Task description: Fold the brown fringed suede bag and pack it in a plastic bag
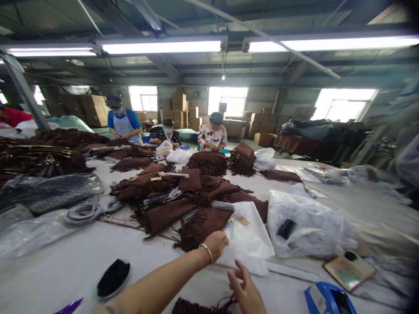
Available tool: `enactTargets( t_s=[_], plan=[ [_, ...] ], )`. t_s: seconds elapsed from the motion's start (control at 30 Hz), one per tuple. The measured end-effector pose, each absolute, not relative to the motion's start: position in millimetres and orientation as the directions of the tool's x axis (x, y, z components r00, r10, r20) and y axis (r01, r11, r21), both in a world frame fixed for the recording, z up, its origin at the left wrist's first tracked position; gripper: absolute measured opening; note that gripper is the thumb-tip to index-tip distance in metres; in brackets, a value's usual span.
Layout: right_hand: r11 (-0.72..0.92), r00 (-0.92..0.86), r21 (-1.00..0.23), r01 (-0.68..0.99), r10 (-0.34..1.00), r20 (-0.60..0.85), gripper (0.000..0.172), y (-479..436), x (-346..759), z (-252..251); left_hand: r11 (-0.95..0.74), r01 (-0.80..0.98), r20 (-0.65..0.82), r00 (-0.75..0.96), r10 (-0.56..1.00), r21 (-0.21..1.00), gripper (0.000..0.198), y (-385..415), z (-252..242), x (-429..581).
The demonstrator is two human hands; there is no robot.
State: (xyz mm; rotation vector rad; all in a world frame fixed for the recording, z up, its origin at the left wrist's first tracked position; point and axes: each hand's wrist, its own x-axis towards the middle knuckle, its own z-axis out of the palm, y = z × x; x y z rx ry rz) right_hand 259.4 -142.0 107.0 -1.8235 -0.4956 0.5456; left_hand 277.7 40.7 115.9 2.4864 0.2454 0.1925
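Note:
My left hand (216, 245), with a bangle at the wrist, is closed on the edge of a white plastic bag (248, 240) that lies on the table. My right hand (246, 290) hovers just below the bag's near edge with the fingers bent and close to it; whether it grips the bag I cannot tell. A brown fringed bag (199, 224) lies right behind my left hand. Another dark brown fringed piece (196, 306) shows at the bottom edge under my arms.
Many brown fringed bags (157, 183) cover the white table (72, 261). A black brush (113, 278) lies near left, a black comb (286, 227) on crumpled plastic at right, a phone (348, 270) and a blue tool (329, 300) near right. Three people work at the far end (167, 133).

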Motion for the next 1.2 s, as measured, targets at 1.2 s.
enactTargets(
  t_s=[1.2],
  plan=[
    [-0.695,0.421,-0.718,-0.033,0.642,-0.641,0.068,-129,277,94,-0.774,0.459,0.588,0.506,0.632,0.436,0.025,191,291,185]
  ],
)
